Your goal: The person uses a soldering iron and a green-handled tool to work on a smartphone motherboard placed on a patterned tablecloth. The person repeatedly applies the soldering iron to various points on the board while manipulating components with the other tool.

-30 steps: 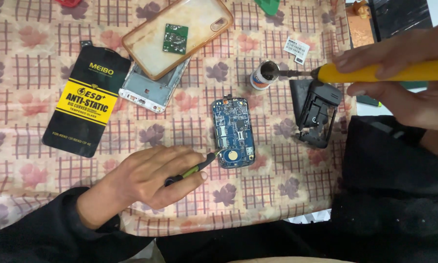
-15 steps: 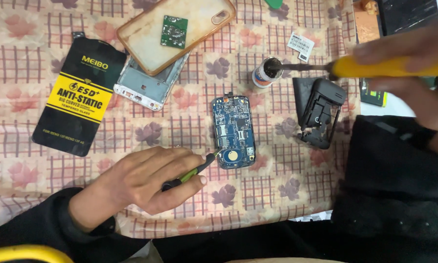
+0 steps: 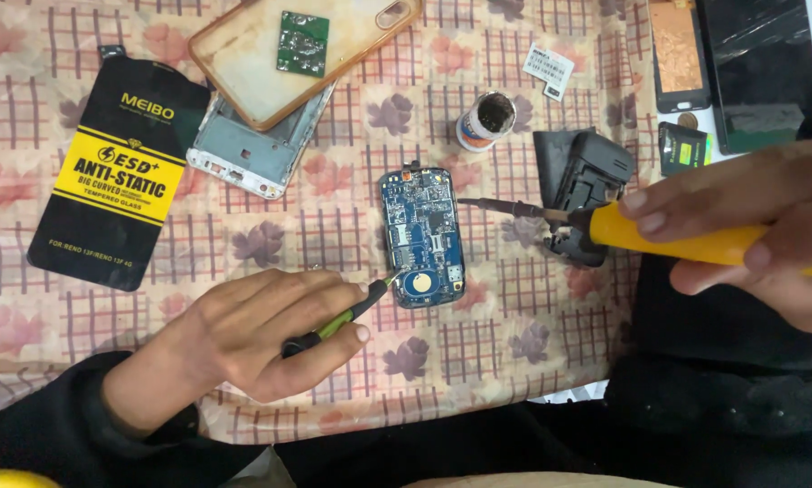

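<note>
A cloth (image 3: pixel 270 235) with a pink and cream check and faded flower prints covers the work surface; its weave looks soft and slightly creased. At far left lies a flat black and yellow packet (image 3: pixel 117 176), glossy, with rounded corners. Next to it a silver metal frame (image 3: pixel 248 154) sits partly under a clear amber-rimmed phone case (image 3: pixel 243 63), and a small green board (image 3: pixel 302 42) rests inside that case.

The left hand (image 3: pixel 261 330) lies low on the cloth, fingers closed round thin green-handled tweezers (image 3: pixel 338 316) whose tip touches the lower left edge of the blue circuit board (image 3: pixel 421 237). That board lies flat near the middle of the cloth, studded with small metal parts and a round gold contact.

Above it stands a small open pot (image 3: pixel 485 120) with dark paste. Right of the board sits a black plastic housing (image 3: pixel 587 190). The right hand (image 3: pixel 758 230) grips a yellow soldering iron (image 3: pixel 695 242), its metal tip pointing at the board's right edge. Dark phone screens (image 3: pixel 740 63) lie at top right.
</note>
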